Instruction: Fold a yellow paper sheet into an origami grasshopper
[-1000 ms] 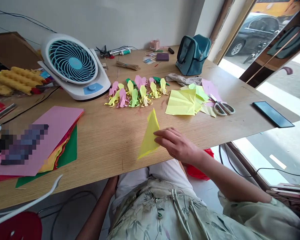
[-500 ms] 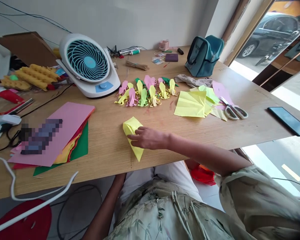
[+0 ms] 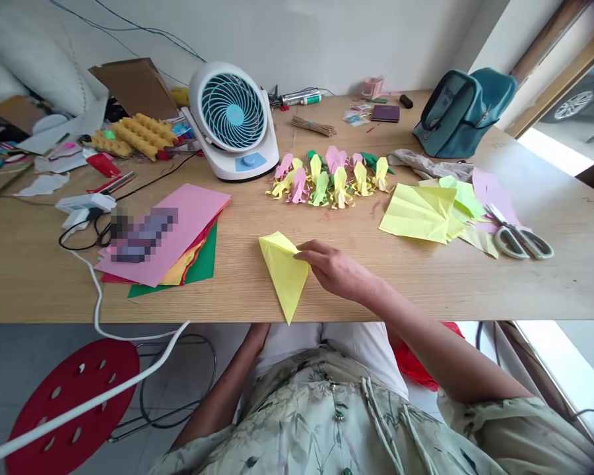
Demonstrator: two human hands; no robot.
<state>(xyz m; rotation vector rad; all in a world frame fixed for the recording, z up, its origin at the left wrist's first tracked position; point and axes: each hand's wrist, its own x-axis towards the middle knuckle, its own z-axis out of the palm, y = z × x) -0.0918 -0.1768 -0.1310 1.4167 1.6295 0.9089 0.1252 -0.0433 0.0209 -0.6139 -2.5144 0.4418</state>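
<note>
A kite-shaped piece of folded yellow paper (image 3: pixel 282 274) lies near the table's front edge, its narrow point toward me. My right hand (image 3: pixel 332 267) pinches its upper right corner between thumb and fingers. Below the table edge only my left forearm shows; the left hand itself is hidden under the table. Farther back stand several small folded paper figures (image 3: pixel 340 187) in pink, yellow and green. To their right lies a creased yellow sheet (image 3: pixel 420 212), partly over light green and pink paper. Scissors with white handles (image 3: pixel 519 237) rest on the right of these sheets.
A stack of coloured paper (image 3: pixel 193 204), pink on top, lies on the left with a blurred dark item on it. Behind it stands a white fan (image 3: pixel 235 119). A teal bag (image 3: pixel 460 115) sits at the back right. A white cable (image 3: pixel 96 297) hangs over the front edge.
My view has swung left. My right hand has moved from lying across the folded yellow paper to pinching its right corner, and more of the paper's surface shows.
</note>
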